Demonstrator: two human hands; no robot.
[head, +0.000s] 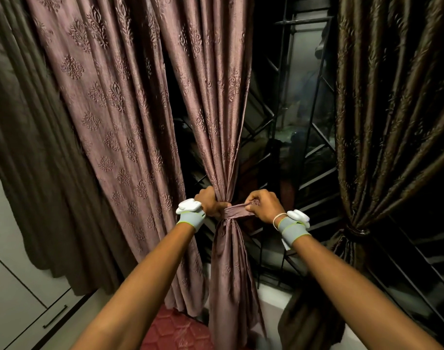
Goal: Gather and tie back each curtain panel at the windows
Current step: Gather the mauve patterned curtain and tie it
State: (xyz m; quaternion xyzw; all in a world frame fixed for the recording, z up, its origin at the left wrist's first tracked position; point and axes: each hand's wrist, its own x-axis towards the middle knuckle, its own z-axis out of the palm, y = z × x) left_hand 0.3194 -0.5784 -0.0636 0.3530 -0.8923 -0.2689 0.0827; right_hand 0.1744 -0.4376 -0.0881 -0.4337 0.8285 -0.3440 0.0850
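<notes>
A mauve patterned curtain panel hangs in the middle, bunched tight at waist height. A matching fabric tie-back wraps around the bunch. My left hand grips the gathered fabric and the tie's left side. My right hand pinches and pulls the tie's right end. A wider mauve panel hangs loose to the left. At the right a dark brown curtain is cinched by a dark tie-back.
A dark window with a metal grille shows between the curtains. A grey-brown curtain hangs at far left above white cabinet drawers. A white sill and a red patterned mat lie below.
</notes>
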